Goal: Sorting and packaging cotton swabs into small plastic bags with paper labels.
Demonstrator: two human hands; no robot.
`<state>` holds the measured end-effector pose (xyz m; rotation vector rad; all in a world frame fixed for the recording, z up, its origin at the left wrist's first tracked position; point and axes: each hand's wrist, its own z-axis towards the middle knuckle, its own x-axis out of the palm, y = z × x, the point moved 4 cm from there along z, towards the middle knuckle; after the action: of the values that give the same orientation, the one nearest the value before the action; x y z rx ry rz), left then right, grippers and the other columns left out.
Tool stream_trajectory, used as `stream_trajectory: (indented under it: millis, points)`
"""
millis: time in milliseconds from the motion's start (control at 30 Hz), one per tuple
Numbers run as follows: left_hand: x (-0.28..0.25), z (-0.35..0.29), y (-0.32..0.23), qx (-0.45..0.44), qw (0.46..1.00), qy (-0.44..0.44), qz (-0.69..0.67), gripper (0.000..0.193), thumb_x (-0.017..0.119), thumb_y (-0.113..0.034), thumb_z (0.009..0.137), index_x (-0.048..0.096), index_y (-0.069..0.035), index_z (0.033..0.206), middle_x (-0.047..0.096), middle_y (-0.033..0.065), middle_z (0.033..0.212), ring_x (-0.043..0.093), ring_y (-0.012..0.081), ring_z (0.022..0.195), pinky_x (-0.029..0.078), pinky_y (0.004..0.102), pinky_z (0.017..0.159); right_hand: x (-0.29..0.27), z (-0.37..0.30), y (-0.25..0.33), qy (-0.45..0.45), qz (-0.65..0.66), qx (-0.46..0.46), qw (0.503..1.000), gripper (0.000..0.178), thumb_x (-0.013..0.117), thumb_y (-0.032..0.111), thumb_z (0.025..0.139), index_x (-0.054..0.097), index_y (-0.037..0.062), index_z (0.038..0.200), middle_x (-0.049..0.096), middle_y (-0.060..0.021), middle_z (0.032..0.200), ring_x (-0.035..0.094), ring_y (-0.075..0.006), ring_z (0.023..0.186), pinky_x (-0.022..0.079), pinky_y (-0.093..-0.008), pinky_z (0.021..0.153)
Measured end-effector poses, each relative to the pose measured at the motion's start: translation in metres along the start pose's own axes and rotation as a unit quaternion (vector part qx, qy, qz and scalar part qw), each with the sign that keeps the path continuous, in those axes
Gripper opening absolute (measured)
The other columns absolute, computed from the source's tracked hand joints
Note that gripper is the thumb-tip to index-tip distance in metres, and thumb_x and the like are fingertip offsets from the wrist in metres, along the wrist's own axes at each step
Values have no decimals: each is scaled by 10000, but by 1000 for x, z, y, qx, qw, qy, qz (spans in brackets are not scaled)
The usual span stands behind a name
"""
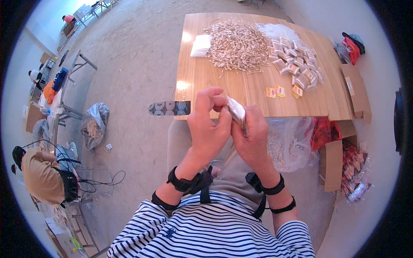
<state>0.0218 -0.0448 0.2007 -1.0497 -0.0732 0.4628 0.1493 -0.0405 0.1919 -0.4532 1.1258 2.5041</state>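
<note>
Fingers (254, 117) round a probable packet (235, 110), near table edge (297, 114)

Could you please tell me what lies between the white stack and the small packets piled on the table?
In the head view, a heap of cotton swabs lies between them.

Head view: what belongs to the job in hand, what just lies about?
Likely job: small whitish plastic packet in the right hand; heaped thin pale sticks; filled clear packets; small yellow-white cards.
Likely lying about: brown cardboard box; red items in clear plastic.
</note>
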Motion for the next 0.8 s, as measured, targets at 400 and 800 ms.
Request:
stream_trajectory:
  millis: [400, 800]
  points:
    - [-2, 2, 11, -133, 980, -6, -149, 337, 605, 64, 803, 518, 17, 1125, 674, 79, 813, 641, 104, 742, 518, 256, 709, 5, -7, -22, 15, 276, 244, 930, 192, 679, 108, 858, 649, -16, 1003, 661, -90, 767, 606, -106, 678, 464, -290, 569]
    - [-2, 1, 17, -138, 979, 44, -143, 356, 610, 69, 828, 492, 4, 1158, 665, 90, 906, 645, 127, 825, 522, 256, 761, 2, -7, -21, 73, 234, 220, 944, 224, 674, 134, 881, 642, -18, 1043, 663, -59, 792, 580, -75, 688, 478, -270, 589]
